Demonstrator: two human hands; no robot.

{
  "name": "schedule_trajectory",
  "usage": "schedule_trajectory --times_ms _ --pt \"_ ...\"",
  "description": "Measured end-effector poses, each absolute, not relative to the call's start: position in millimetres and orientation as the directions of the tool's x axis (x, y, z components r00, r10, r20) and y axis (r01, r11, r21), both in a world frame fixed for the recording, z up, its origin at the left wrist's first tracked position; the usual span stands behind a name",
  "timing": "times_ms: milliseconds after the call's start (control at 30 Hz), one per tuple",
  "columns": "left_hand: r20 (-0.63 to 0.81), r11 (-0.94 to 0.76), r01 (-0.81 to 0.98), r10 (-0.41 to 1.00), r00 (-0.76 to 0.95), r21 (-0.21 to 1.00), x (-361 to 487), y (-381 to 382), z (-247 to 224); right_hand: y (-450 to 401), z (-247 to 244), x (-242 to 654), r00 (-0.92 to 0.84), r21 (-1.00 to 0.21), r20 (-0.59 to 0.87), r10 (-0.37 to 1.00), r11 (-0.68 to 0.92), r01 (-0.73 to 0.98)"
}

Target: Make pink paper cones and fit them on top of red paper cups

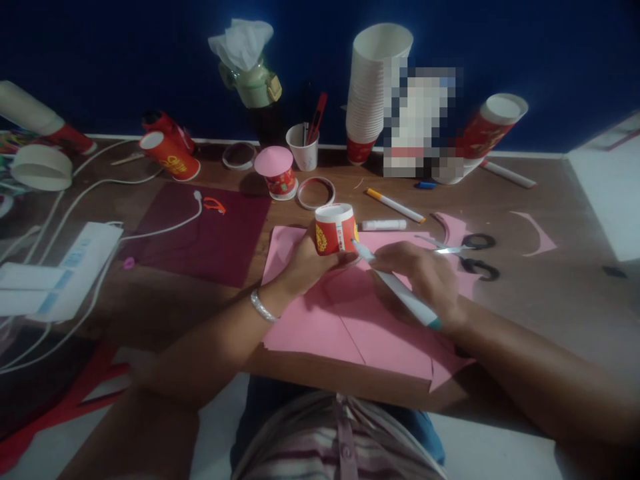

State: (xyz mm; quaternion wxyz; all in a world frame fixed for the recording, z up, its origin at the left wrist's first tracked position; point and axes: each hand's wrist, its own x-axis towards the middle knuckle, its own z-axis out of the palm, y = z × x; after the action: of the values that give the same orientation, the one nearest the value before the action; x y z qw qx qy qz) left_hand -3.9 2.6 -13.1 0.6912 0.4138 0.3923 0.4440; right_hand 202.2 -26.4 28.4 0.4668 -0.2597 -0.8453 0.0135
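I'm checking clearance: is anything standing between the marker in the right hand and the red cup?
Nothing visible: the marker in the right hand has its tip right at the side of the red cup. The left hand holds the cup, its thumb below the tip. The scissors lie off to the side.

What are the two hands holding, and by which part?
The left hand holds a red paper cup by its lower side; the right hand holds a white marker near its tip.

Red cup [326, 238]: smooth paper. Marker [406, 297]: smooth plastic. Pink sheets [313, 323]: matt paper. Tabletop [165, 303]: wood.
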Motion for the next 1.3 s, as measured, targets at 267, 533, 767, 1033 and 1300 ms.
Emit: schedule_trajectory --times_ms 267,533,767,1033,1300 --pt "-0.022 0.080 -0.216 0.965 0.260 0.973 1 2 -17 -29 27 198 -0.587 -0.142 0.723 0.364 0.910 0.390" --pt "0.009 0.040 -0.193 0.969 0.248 0.980 6 1 -8 -28 29 198 -0.593 -0.137 0.701 0.396 0.891 0.434" --pt "-0.002 0.057 -0.192 0.962 0.273 0.980 5 1 -13 -27 31 197 -0.598 -0.120 0.694 0.401 0.883 0.453" --pt "-0.014 0.070 -0.192 0.961 0.278 0.979 6 1 -9 -28 29 198 -0.597 -0.158 0.685 0.418 0.885 0.438" --pt "-0.026 0.054 -0.117 0.973 0.230 0.992 3 2 -9 -30 31 198 -0.632 -0.131 0.659 0.409 0.889 0.438"
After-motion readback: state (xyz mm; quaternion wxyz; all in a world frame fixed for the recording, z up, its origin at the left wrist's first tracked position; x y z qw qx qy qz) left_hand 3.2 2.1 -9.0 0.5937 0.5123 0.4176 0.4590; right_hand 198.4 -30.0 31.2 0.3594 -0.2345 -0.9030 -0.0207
